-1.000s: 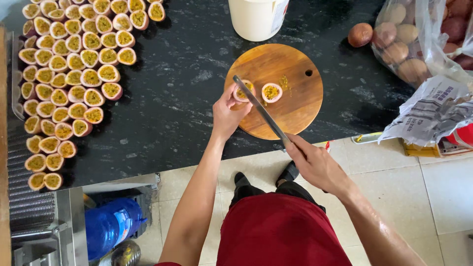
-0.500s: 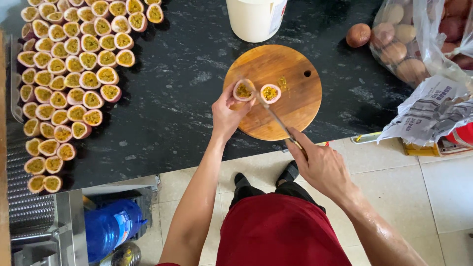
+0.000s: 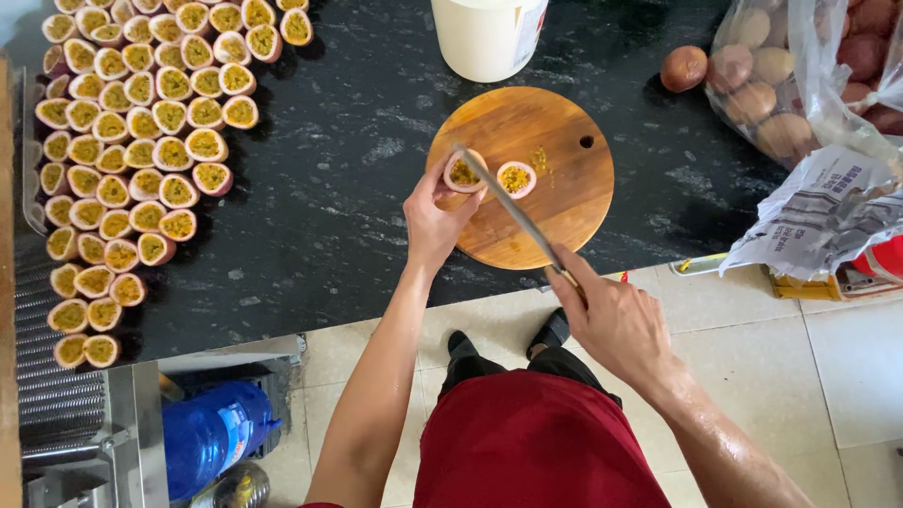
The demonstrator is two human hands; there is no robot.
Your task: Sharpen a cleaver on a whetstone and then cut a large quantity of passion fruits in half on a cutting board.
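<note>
**Halves Laid Out, Knife Across the Board**

Neatly, far to the left of the round wooden cutting board, rows of cut passion fruit halves lay face up on the dark stone counter — cut sides skyward, likely so the pulp stayed in the shells. Nearer the board's left edge, the left hand had its fingers closed round one passion fruit half, tilted open-side up, seemingly to keep the juice from running out. Just right of it, on the board itself, the other half sat with its pulp showing. A long knife slanted across the board's lower left, its tip by the held half; the right hand, off the board's lower edge, was curled firmly round the handle. Above the board stood a white tub. To the board's right lay a whole fruit, then a clear bag of whole fruit — kept within reach of the knife hand, it seemed.
</note>
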